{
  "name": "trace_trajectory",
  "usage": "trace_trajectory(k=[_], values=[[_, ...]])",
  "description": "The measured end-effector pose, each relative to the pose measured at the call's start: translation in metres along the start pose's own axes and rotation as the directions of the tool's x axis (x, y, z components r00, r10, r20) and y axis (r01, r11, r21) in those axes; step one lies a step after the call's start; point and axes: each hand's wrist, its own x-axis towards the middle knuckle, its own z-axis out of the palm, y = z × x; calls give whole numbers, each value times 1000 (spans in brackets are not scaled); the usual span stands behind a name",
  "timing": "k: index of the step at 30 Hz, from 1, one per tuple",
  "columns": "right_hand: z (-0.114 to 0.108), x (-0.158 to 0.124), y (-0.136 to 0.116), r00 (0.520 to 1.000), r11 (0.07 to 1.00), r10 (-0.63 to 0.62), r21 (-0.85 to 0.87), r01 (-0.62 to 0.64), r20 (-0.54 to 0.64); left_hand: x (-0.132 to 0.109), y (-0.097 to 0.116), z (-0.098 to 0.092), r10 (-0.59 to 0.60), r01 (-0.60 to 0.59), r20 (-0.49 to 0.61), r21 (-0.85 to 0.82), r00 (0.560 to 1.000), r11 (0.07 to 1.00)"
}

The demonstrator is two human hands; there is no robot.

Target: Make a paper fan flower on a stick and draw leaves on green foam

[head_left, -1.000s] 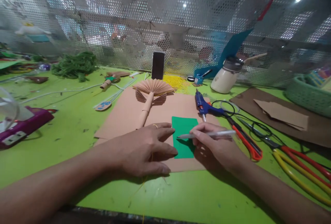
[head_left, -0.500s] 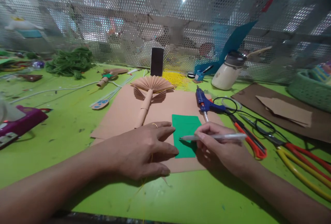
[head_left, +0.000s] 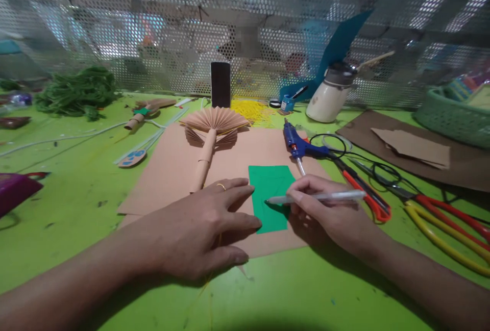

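Now the right hand (head_left: 325,208) has its grip clamped on a slim, pale grey pen (head_left: 337,197), thumb and fingers pressed together near the writing end, and the dark tip points leftward at the middle of a bright green rectangle of paper (head_left: 270,183). I can't tell from where I stand whether the tip touches it. That green piece lies flat on large sheets of tan paper (head_left: 153,183), close to their near edge, between the two hands. The left hand (head_left: 202,224) rests palm down with its grip slack, fingers a little apart and thumb held away, some fingertips on the green piece's left edge; a thin gold ring (head_left: 221,186) circles one finger. Just beyond the left hand lies a pleated tan paper fan (head_left: 214,118) with a rolled tube for a handle, spread end pointing away from the person. Past the right hand a blue glue gun (head_left: 293,139) sits near the tan sheets' right side, its cord looping toward an orange-and-black cutter knife (head_left: 377,206) and big scissors with red and yellow handles (head_left: 424,229). Farther back on the lime green bench (head_left: 268,300) I see a dark-screened phone (head_left: 221,84) standing upright, a scatter of yellow shreds (head_left: 250,111) beside it, a tilted white bottle with a dark lid (head_left: 329,99), and, off left, a tangled heap of green strands (head_left: 76,91).
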Motion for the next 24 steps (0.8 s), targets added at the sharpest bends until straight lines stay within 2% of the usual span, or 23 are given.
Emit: trace_trajectory(k=[9,13,17,24], values=[[2,2,-1,1000,997,7,75,-8,9,1,0,0,-4,4,0,5,1000,1000],[3,1,-1,1000,999,-7,32,6,19,2,0,-1,-10,10,37,13,999,1000],[1,0,0,1000,1000,-10,-9,11,28,0,0,0,-3,3,10,21,1000,1000],[0,0,1,1000,1000,15,11,-14,-12,0,0,0,-17,16,25,8,1000,1000]])
